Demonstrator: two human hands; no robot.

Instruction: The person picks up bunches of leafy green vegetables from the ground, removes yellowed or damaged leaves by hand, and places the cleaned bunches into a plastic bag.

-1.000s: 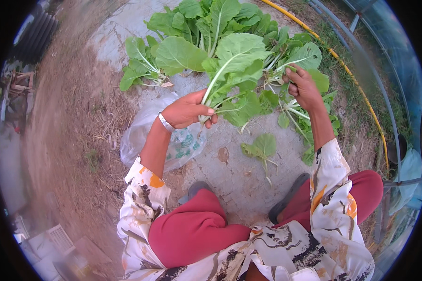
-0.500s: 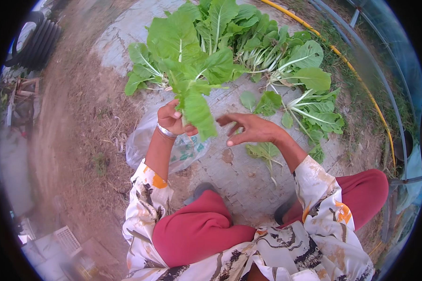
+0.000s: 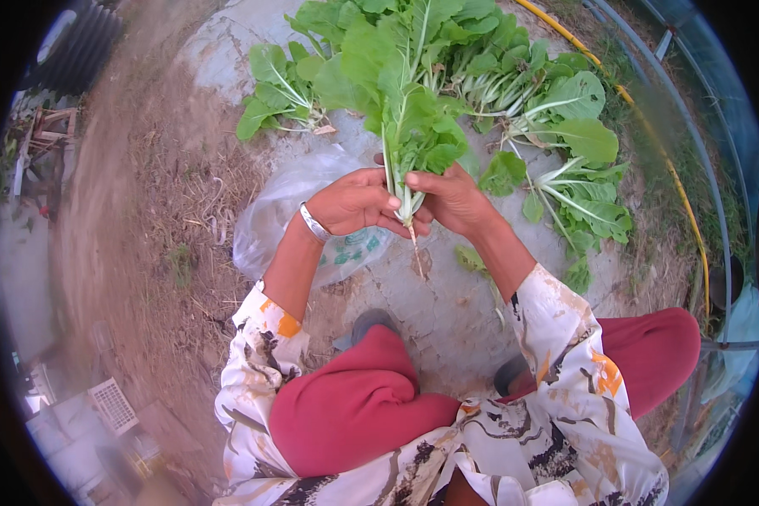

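White shirt (image 3: 523, 434) with orange, black and brown blotches, crimson trousers (image 3: 346, 413), silvery bracelet (image 3: 314, 223)

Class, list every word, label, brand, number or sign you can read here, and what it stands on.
No text can be read.
Clear plastic bag: green printed marks, too small and blurred to read.
Held leafy plant: no label visible.
Patterned shirt: no lettering I can make out.

Left hand (image 3: 352, 204) curled | right hand (image 3: 460, 201) curled | forearms (image 3: 292, 268) angled forward and inward
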